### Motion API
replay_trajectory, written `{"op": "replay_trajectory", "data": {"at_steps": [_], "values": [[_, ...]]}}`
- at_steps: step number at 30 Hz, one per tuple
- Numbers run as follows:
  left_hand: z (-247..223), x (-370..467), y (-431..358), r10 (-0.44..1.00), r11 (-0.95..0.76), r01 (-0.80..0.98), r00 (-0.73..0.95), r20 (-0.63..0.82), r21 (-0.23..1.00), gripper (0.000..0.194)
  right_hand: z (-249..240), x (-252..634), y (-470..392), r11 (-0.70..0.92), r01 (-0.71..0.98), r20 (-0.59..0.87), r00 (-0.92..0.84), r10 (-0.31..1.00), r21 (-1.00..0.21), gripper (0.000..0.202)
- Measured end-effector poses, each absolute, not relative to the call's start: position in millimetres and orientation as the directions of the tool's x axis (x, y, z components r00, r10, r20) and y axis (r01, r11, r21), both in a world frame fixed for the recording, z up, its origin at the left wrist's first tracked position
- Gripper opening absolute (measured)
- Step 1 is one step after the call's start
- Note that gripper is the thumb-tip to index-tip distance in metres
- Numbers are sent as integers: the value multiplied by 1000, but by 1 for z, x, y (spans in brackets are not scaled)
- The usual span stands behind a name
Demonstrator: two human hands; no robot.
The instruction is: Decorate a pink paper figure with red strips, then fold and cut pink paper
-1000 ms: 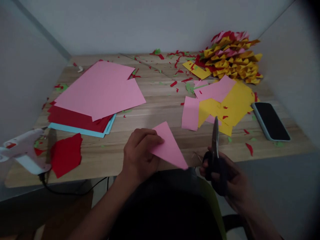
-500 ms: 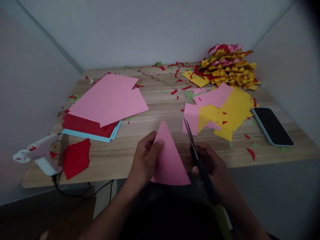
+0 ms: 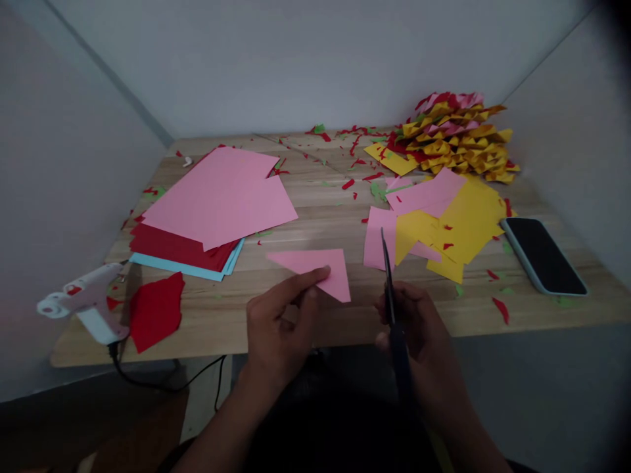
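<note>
A small pink paper triangle is pinched between the index finger and thumb of my left hand, over the front part of the wooden table. One narrow tip of the paper points left. My right hand is wrapped round dark-handled scissors, whose blades point away from me and look nearly closed. The blades are apart from the pink triangle, to its right. Cut pink pieces and yellow pieces lie beyond my right hand.
Pink sheets cover red and blue ones at left. A white glue gun with a cable sits beside a red piece. At right are a phone and a folded-paper stack. Red and green scraps are scattered about.
The pink paper in my left hand has turned and now shows as a smaller triangle with its tip leftward. The scissors in my right hand stand more upright. The whole view has shifted slightly.
</note>
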State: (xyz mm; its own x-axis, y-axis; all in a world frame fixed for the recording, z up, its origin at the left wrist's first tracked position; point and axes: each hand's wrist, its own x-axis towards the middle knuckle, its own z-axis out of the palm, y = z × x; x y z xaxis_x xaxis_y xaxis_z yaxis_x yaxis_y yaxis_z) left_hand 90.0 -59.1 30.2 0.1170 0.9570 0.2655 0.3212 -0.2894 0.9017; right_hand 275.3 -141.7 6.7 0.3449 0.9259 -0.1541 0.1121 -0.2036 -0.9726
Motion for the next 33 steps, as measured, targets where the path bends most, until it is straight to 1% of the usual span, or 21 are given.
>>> {"op": "replay_trajectory", "data": {"at_steps": [2,4,6,7,9,13,14,17,18,20,22,24,28,29,31,33], "values": [[23,92,-60,988,-123,181,110,104,976,29,4,274,-145,-231,117,-181,333,925,-966,50],[16,95,-60,998,4,89,66,-10,996,24,2,272,-146,-260,108,-217,305,927,-960,49],[10,98,-59,998,70,45,5,-70,997,16,1,270,-144,-286,92,-253,265,930,-954,49],[8,99,-58,996,88,23,-1,-88,996,16,1,268,-143,-293,85,-264,252,931,-952,49],[6,100,-57,992,126,-26,26,-125,992,18,2,266,-140,-296,85,-267,251,930,-952,50],[5,103,-56,972,234,-128,60,-228,964,19,3,262,-139,-279,145,-231,280,932,-949,53],[6,105,-56,966,260,-175,56,-254,950,23,2,261,-139,-268,149,-219,280,935,-952,53],[9,111,-56,951,285,-383,-5,-310,879,49,0,260,-142,-241,120,-197,293,936,-963,50],[10,113,-55,947,271,-453,-33,-320,849,55,-1,260,-143,-241,117,-196,303,932,-964,50],[13,116,-52,943,242,-548,-60,-327,800,59,-1,261,-143,-239,131,-187,322,928,-962,50],[14,116,-48,945,230,-590,-53,-322,774,56,-2,264,-142,-221,163,-158,331,930,-962,51],[15,114,-45,937,257,-625,-25,-348,737,53,-2,267,-141,-197,193,-127,321,938,-961,51],[14,114,-40,905,311,-735,35,-425,602,54,-3,269,-140,-158,296,-66,299,952,-942,49],[13,115,-40,904,299,-763,34,-427,573,51,-3,268,-140,-148,339,-42,300,953,-929,50],[13,117,-37,904,259,-828,27,-426,498,38,-2,267,-140,-135,432,-4,292,957,-892,53],[13,119,-36,897,243,-896,62,-438,371,23,-1,266,-139,-112,500,24,256,966,-859,55]]}}
